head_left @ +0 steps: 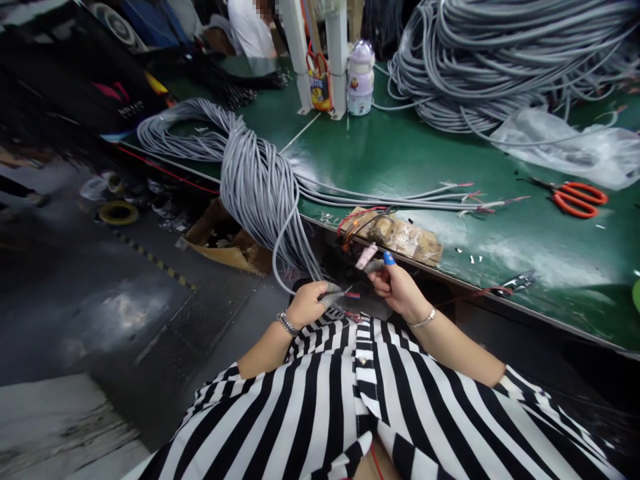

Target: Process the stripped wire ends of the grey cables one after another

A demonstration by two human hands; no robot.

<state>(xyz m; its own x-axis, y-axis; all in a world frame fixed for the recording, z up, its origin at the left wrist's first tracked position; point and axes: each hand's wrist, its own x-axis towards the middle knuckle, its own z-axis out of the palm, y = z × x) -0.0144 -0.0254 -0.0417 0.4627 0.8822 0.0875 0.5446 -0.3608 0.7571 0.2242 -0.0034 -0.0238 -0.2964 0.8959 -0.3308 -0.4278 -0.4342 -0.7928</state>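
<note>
Head view: left hand [307, 303] is closed around the end of a grey cable [278, 267], which loops up beyond that hand into the cable bundle [255, 180] hanging off the green table [400, 153]. Thin wire ends [351, 293] stick out toward the right hand [399, 288], just beside it. Its capped fingers are curled; whether they grip the wires cannot be told. Scissors [577, 198] lie well beyond the right hand.

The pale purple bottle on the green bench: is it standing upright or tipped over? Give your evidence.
Upright. The bottle stands on its base on the bench, cap uppermost, beside a white post.
</note>
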